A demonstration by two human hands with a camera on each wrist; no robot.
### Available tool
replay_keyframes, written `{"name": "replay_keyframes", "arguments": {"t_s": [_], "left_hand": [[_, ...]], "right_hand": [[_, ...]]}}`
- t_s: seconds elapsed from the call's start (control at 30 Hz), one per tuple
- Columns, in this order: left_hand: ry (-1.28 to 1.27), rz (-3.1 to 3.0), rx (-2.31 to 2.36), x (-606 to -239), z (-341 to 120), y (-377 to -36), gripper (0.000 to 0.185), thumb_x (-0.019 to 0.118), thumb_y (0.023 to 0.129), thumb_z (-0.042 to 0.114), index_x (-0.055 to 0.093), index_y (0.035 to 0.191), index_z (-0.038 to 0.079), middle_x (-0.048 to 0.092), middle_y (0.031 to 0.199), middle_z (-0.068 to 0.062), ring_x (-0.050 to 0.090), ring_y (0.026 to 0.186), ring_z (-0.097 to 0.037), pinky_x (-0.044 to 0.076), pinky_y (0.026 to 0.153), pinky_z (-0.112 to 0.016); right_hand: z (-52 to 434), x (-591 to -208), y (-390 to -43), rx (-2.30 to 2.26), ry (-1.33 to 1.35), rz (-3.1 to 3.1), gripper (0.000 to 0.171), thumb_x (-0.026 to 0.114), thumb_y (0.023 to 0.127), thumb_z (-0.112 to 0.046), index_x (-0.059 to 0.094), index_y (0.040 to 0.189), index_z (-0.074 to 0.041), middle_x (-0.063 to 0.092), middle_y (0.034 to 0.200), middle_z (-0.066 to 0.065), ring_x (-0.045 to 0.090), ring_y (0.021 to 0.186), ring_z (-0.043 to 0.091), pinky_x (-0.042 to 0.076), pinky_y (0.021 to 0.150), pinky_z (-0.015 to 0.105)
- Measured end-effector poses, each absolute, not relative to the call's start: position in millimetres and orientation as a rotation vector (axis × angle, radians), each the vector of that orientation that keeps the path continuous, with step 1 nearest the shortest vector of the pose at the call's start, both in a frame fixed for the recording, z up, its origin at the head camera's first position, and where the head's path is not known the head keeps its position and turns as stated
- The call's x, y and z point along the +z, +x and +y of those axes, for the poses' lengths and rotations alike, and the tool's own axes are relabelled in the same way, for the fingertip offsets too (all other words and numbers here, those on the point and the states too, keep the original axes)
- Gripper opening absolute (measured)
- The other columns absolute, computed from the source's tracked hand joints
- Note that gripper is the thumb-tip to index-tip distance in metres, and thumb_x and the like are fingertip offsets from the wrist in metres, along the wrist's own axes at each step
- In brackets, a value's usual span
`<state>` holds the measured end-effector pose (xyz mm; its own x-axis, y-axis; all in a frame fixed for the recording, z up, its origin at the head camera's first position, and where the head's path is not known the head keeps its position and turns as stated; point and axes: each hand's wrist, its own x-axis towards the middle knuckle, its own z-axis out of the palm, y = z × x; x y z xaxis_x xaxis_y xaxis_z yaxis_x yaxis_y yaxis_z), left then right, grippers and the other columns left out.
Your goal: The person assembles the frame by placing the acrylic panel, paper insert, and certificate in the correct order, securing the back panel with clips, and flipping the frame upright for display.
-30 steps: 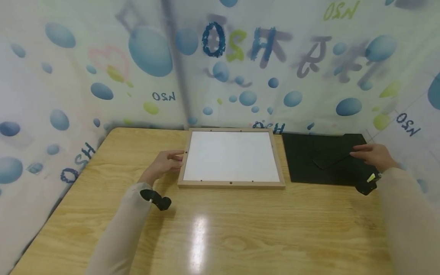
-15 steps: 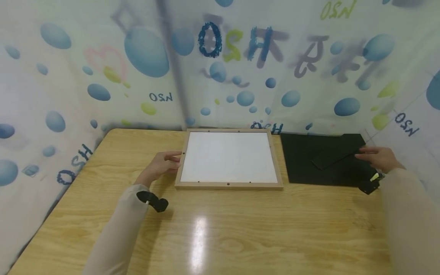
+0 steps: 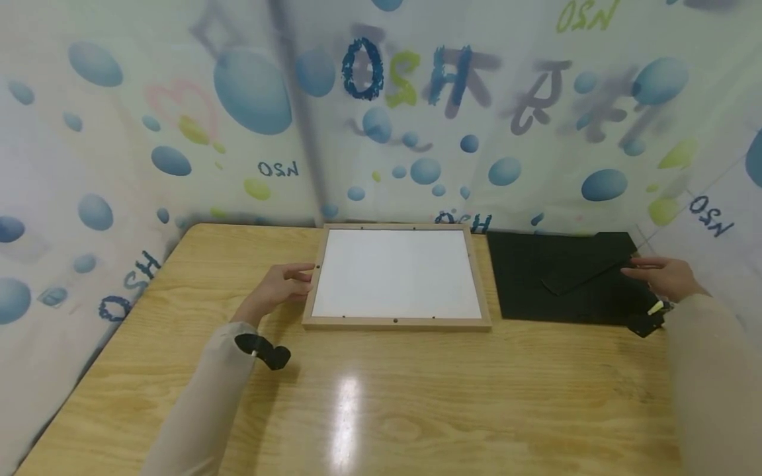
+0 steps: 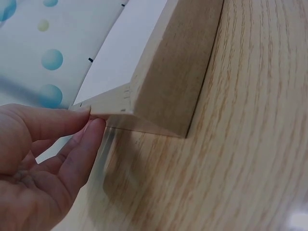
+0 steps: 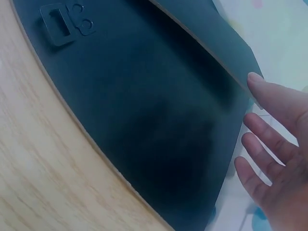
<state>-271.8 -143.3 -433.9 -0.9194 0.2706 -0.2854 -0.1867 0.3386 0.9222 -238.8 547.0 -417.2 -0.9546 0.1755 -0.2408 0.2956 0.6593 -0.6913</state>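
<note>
Both hands work: I'd steady the wooden frame [image 3: 395,276] with left hand [image 3: 280,285] fingertips pinching its edge; right hand [image 3: 669,277], fingers straight, should lift the black stand flap [image 3: 586,270] gently.

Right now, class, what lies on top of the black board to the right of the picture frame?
On the black board lies a black flap, its outer tip touched by the right hand. What the flap covers cannot be seen.
</note>
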Motion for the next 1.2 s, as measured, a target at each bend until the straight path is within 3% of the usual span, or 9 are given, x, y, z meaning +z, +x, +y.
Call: {"name": "replay_keyframes", "arguments": {"t_s": [0.43, 0.53, 0.63, 0.7, 0.83, 0.97, 1.07, 1.1, 1.2], "left_hand": [[0.093, 2.246, 1.581, -434.3, -142.0, -272.5, 0.053, 0.054, 0.088, -0.004, 0.035, 0.138, -0.004, 0.042, 0.126, -0.032, 0.055, 0.099, -0.026, 0.05, 0.082, -0.035], [0.092, 2.247, 1.58, -433.5, -142.9, -271.9, 0.053, 0.054, 0.088, -0.005, 0.035, 0.137, -0.004, 0.042, 0.125, -0.031, 0.056, 0.098, -0.025, 0.05, 0.082, -0.035], [0.096, 2.252, 1.572, -432.3, -143.5, -272.0, 0.053, 0.054, 0.088, -0.005, 0.035, 0.137, -0.004, 0.042, 0.125, -0.03, 0.056, 0.096, -0.022, 0.05, 0.082, -0.035], [0.098, 2.252, 1.572, -431.6, -143.2, -272.2, 0.053, 0.054, 0.088, -0.005, 0.035, 0.137, -0.004, 0.042, 0.124, -0.03, 0.056, 0.095, -0.021, 0.05, 0.082, -0.035], [0.088, 2.248, 1.569, -432.1, -140.7, -272.4, 0.053, 0.054, 0.088, -0.005, 0.035, 0.137, -0.005, 0.043, 0.123, -0.03, 0.056, 0.095, -0.022, 0.05, 0.082, -0.035], [0.072, 2.248, 1.56, -433.3, -139.2, -271.9, 0.053, 0.054, 0.088, -0.004, 0.035, 0.137, -0.005, 0.043, 0.123, -0.03, 0.056, 0.096, -0.023, 0.05, 0.083, -0.036], [0.071, 2.256, 1.556, -432.9, -139.3, -271.9, 0.053, 0.054, 0.088, -0.005, 0.036, 0.137, -0.004, 0.044, 0.123, -0.03, 0.056, 0.097, -0.024, 0.05, 0.082, -0.035], [0.071, 2.26, 1.553, -432.4, -139.5, -271.9, 0.052, 0.054, 0.088, -0.005, 0.036, 0.137, -0.004, 0.044, 0.123, -0.03, 0.056, 0.097, -0.024, 0.05, 0.082, -0.035], [0.068, 2.268, 1.544, -431.4, -140.1, -271.8, 0.052, 0.054, 0.088, -0.005, 0.037, 0.137, -0.003, 0.044, 0.123, -0.029, 0.056, 0.096, -0.023, 0.05, 0.081, -0.034]], "right_hand": [[557.9, -425.9, -236.6, -1.194, 0.413, 2.687, 0.081, 0.059, 0.086, -0.043, 0.028, 0.136, 0.014, 0.034, 0.046, -0.009, 0.032, 0.041, 0.008, 0.036, 0.043, 0.032], [558.7, -427.9, -236.3, -1.239, 0.417, 2.681, 0.066, 0.062, 0.085, -0.042, 0.04, 0.136, -0.006, 0.035, 0.047, -0.01, 0.033, 0.042, 0.008, 0.036, 0.044, 0.031], [560.4, -429.0, -235.5, -1.307, 0.42, 2.67, 0.035, 0.065, 0.083, -0.04, 0.051, 0.111, -0.024, 0.041, 0.05, -0.011, 0.036, 0.043, 0.008, 0.036, 0.044, 0.031], [561.7, -429.5, -235.6, -1.333, 0.422, 2.669, 0.028, 0.066, 0.083, -0.038, 0.051, 0.101, -0.024, 0.046, 0.056, -0.016, 0.038, 0.045, 0.008, 0.037, 0.044, 0.03], [563.6, -430.9, -237.4, -1.273, 0.404, 2.708, 0.059, 0.065, 0.084, -0.038, 0.048, 0.128, -0.002, 0.048, 0.073, -0.029, 0.044, 0.053, 0.006, 0.04, 0.049, 0.028], [564.8, -432.8, -238.2, -1.146, 0.389, 2.754, 0.08, 0.063, 0.085, -0.039, 0.03, 0.134, 0.015, 0.06, 0.113, 0.004, 0.058, 0.084, 0.023, 0.049, 0.067, 0.031], [566.3, -436.8, -238.6, -1.117, 0.381, 2.744, 0.083, 0.061, 0.086, -0.04, 0.024, 0.136, 0.015, 0.029, 0.134, 0.034, 0.039, 0.114, 0.049, 0.041, 0.088, 0.05], [566.9, -438.6, -238.8, -1.127, 0.384, 2.73, 0.085, 0.062, 0.085, -0.041, 0.021, 0.137, 0.014, 0.026, 0.135, 0.037, 0.027, 0.119, 0.054, 0.035, 0.091, 0.057], [568.7, -442.7, -238.8, -1.149, 0.366, 2.706, 0.09, 0.065, 0.084, -0.039, 0.015, 0.138, 0.013, 0.019, 0.136, 0.04, 0.019, 0.121, 0.057, 0.023, 0.094, 0.065]]}}
